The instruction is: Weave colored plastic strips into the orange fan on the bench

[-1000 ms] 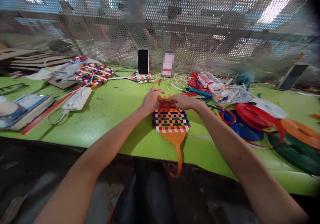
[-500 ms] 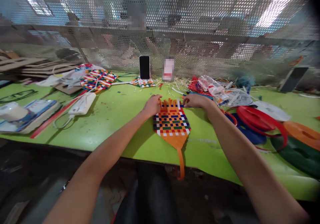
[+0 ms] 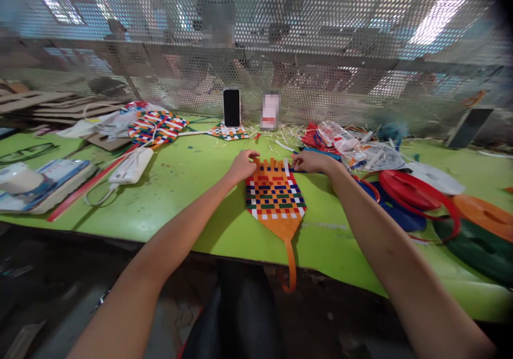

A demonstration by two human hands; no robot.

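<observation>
A woven piece (image 3: 276,198) of orange, white, red, blue and green strips lies in front of me, with loose orange strip ends along its far edge. From its pointed near end an orange strip hangs over the table edge. My left hand (image 3: 244,165) is closed on the piece's far left corner, its fingertips bent over the edge. At the far right corner, my right hand (image 3: 312,161) pinches a blue strip (image 3: 300,171) that crosses the weave and runs out under the hand. The fingertips partly hide what they grip.
Strip rolls in red (image 3: 412,188), orange (image 3: 489,215) and green (image 3: 473,249) lie at the right. Two phones stand at the back, one a black-screened phone (image 3: 231,108). On the left are a power strip (image 3: 130,166), another woven piece (image 3: 158,128) and glasses (image 3: 30,153). A perforated screen (image 3: 160,70) stands behind.
Both hands stay at the far corners with only slight finger shifts. The woven piece has barely moved, and its hanging orange tail has swung a little.
</observation>
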